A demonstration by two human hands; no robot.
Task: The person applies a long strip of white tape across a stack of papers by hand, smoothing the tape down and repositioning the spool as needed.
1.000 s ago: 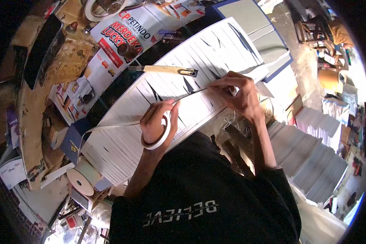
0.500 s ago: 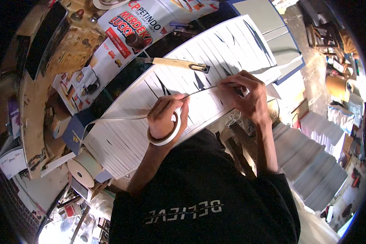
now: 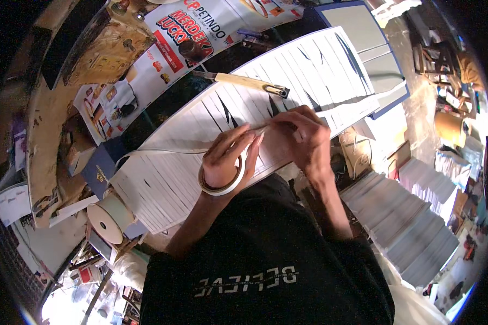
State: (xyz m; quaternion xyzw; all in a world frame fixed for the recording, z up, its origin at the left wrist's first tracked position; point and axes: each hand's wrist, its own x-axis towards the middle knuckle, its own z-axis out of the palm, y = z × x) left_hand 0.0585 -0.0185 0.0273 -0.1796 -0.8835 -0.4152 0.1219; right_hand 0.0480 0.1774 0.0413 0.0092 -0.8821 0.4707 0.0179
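A thin white ribbon runs from a cream spool at the lower left to my left hand, which pinches it between thumb and fingers. A roll of white tape hangs around that hand like a bracelet. Close beside its fingertips is my right hand, fingers curled and pinched together; what they hold is hidden. Both hands are over a long row of white booklets or sheets with dark gaps between them. Across the row's far side lies a cutter knife with a tan handle.
A dark blue folder or cover lies under the row's far right end. Stacks of grey-white paper stand to my right. Behind the row is a printed banner sheet; a worn wooden block sits at the far left.
My right hand has moved left, closing the distance to my left hand. The left hand keeps its pinch with the tape roll around it. The whole view has shifted slightly.
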